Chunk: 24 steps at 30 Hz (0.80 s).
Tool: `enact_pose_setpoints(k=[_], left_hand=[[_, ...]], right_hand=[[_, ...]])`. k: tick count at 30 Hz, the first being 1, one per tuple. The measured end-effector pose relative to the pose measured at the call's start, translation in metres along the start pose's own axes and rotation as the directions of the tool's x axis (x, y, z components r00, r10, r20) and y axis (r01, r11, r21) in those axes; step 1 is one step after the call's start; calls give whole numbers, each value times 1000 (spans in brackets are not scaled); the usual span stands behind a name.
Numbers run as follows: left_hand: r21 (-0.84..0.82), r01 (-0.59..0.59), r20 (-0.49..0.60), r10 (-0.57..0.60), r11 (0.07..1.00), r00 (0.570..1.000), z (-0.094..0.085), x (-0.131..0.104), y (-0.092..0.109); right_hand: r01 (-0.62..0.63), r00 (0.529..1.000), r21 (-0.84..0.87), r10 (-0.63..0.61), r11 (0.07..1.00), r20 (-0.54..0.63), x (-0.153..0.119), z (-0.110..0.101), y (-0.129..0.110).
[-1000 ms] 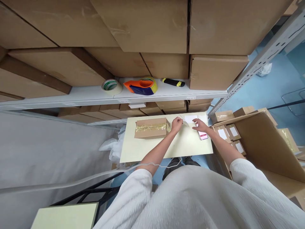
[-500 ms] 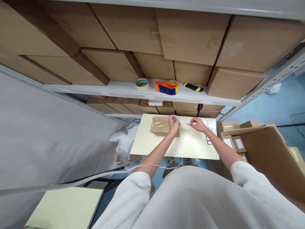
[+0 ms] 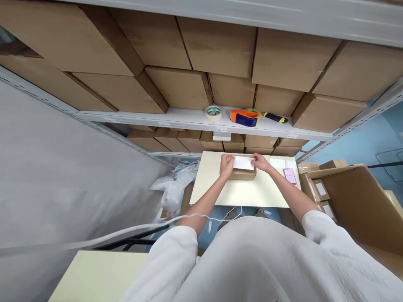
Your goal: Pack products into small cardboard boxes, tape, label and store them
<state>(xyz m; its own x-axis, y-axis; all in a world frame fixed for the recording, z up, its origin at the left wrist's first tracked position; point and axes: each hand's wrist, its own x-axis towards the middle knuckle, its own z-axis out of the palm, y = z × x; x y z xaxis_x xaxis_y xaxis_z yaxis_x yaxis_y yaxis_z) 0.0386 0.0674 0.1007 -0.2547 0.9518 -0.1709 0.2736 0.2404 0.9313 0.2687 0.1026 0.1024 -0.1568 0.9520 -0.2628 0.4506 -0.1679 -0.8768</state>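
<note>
Where white label (image 3: pixel 243 162) overlaps cardboard box (image 3: pixel 242 175), top partly hidden.

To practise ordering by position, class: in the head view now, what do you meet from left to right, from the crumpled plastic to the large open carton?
Crumpled plastic → left hand → held white slip → right hand → white paper → phone → large open carton.

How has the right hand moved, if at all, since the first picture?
Yes: judged against the phone on the table, the right hand has moved left, to the white paper over the cardboard box.
</note>
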Motion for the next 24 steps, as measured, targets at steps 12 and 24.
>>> enact_pose_setpoints(k=[12, 24], left_hand=[[-4, 30, 78, -30, 1000, 997, -22, 26, -30], [168, -127, 155, 101, 978, 983, -31, 40, -36]], right_hand=[[-148, 968, -109, 122, 983, -222, 1, 41, 6], [-136, 948, -226, 60, 965, -311, 4, 58, 3]])
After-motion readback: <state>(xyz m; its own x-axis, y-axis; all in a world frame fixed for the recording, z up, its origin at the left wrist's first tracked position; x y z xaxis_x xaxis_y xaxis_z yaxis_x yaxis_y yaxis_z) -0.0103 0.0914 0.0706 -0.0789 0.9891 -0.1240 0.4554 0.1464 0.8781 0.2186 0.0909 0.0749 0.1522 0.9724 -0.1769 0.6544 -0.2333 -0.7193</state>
